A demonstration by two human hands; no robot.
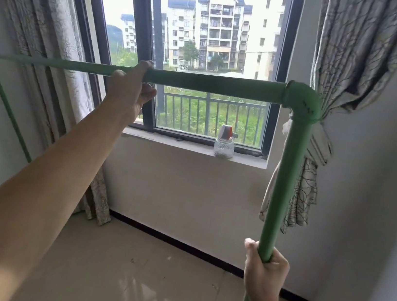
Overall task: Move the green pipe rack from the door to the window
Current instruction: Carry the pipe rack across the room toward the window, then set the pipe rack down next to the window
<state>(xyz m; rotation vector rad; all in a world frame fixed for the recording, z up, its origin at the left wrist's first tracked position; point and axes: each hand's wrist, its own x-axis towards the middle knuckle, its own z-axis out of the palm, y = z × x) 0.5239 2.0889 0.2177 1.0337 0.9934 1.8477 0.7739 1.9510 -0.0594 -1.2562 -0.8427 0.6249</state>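
Pipe rack (214, 83) is showing plain green throughout. Curtains (360, 45) are showing grey with a dark branching-line pattern. Window frame (138, 27) is appearing dark grey; floor tiles (150, 271) beige.

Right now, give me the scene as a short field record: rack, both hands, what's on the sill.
rack: green plastic pipe rack, held up in front of the window
left hand: left hand gripping the horizontal top bar
right hand: right hand wrapped around the near vertical post
sill: small clear glass jar with a white and red top, standing on the window sill
curtains: patterned grey curtains on both sides
floor: glossy beige tile
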